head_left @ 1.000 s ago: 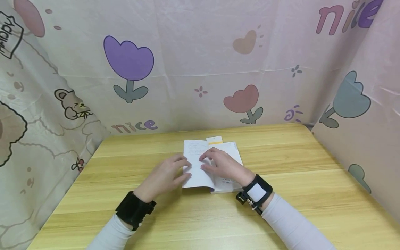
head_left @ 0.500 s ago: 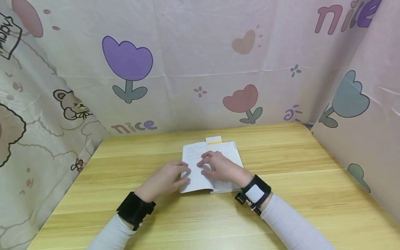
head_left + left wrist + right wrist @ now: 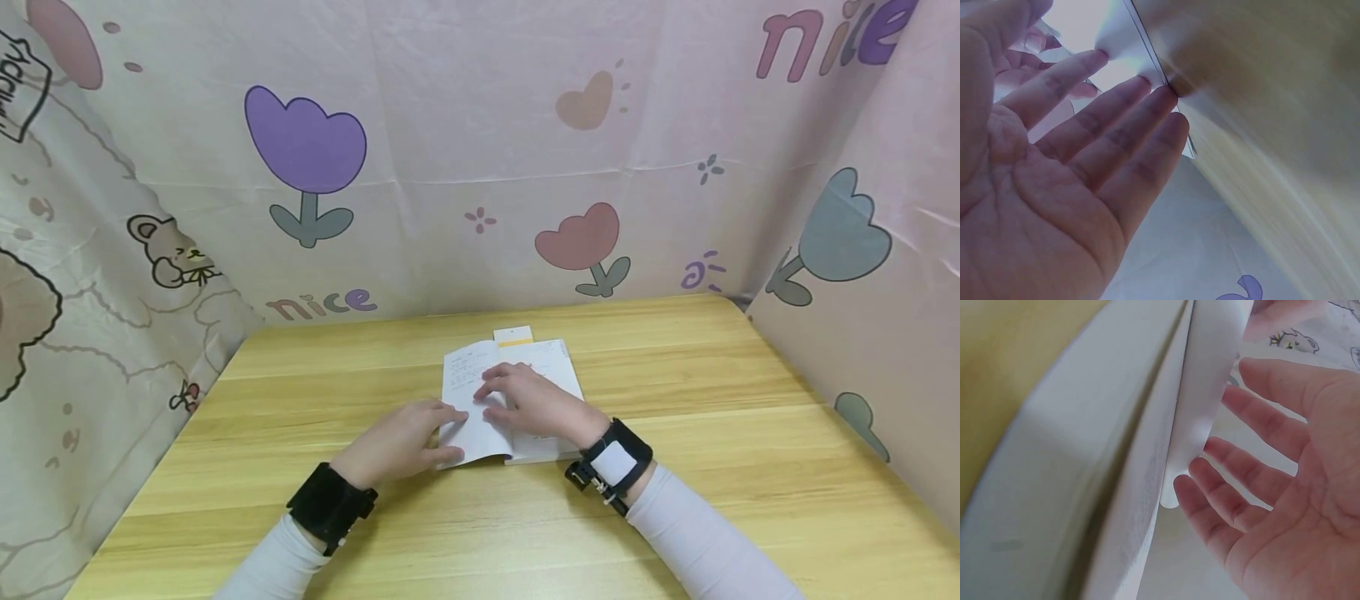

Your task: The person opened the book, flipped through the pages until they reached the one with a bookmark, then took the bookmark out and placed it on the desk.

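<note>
An open book (image 3: 558,360) with white pages lies on the wooden table, and its left leaf (image 3: 468,372) is slightly lifted and tilted. My left hand (image 3: 402,440) is at the outer edge of that leaf, with fingertips over the edge and thumb near the lower corner. Seen from the left wrist, the fingers (image 3: 1138,134) stretch out straight against the page edge. My right hand (image 3: 536,402) reaches across the right page, its loosely bent fingertips touching the left leaf near the fold. In the right wrist view those fingertips (image 3: 1192,481) rest along the white page.
A white tab with a yellow stripe (image 3: 514,335) sticks out past the book's far edge. The wooden table (image 3: 675,392) reaches back to a patterned cloth backdrop (image 3: 450,108) with tulip prints, and similar cloth hangs on both sides.
My left hand has moved slightly nearer and to the right. The left leaf has tilted, its outer edge shifting toward the person. My right hand has barely moved.
</note>
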A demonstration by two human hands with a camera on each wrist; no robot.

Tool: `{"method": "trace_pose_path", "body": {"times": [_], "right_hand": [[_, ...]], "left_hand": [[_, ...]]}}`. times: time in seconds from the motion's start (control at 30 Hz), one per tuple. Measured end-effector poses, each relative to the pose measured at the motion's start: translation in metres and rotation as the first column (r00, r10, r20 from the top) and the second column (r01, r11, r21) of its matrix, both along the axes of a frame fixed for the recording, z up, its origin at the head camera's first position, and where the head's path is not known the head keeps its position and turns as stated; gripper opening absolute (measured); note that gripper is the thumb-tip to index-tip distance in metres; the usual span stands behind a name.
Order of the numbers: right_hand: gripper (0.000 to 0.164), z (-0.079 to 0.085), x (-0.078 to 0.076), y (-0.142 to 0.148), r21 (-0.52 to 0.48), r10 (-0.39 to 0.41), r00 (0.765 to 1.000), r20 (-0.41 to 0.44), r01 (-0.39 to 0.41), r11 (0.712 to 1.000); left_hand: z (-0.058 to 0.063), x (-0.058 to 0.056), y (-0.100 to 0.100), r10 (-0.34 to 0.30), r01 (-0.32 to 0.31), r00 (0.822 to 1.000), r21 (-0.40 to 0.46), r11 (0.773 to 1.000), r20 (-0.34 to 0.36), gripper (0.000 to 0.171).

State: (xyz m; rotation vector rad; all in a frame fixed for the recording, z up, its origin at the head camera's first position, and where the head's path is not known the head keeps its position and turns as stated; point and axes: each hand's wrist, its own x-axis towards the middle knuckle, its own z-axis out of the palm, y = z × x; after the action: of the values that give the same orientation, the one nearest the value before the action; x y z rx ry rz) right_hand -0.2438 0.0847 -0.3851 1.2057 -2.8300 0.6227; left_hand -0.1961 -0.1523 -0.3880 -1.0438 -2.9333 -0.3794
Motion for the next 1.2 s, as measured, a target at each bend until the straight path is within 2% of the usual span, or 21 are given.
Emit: {"method": "trace_pose_path", "body": {"times": [0.27,0.5,0.87,1.0,1.2], "right_hand": [[0.030,0.005,-0.003,0.007,-0.058,-0.017,0.997,0.070,0.021,0.998],[0.029,0.014,-0.006,0.018,-0.072,-0.065,0.988,0.138,0.075,0.995],[0.033,0.020,-0.017,0.041,0.032,-0.177,0.968,0.181,0.174,0.984],[0.036,0.023,-0.019,0.050,0.079,-0.233,0.953,0.194,0.222,0.972],[0.039,0.027,-0.022,0.064,0.169,-0.308,0.936,0.171,0.280,0.945]], "left_hand": [[-0.004,-0.001,0.000,-0.006,0.006,1.000,-0.044,0.999,0.002,0.072],[-0.004,0.000,0.002,0.008,-0.008,1.000,-0.056,0.998,-0.008,0.072],[-0.003,0.002,0.002,0.017,-0.018,1.000,-0.072,0.997,-0.019,0.073],[-0.004,0.002,0.002,0.008,-0.011,0.999,-0.076,0.997,-0.032,0.072],[-0.004,0.003,0.002,0.004,-0.007,0.999,-0.088,0.996,-0.037,0.072]]}}
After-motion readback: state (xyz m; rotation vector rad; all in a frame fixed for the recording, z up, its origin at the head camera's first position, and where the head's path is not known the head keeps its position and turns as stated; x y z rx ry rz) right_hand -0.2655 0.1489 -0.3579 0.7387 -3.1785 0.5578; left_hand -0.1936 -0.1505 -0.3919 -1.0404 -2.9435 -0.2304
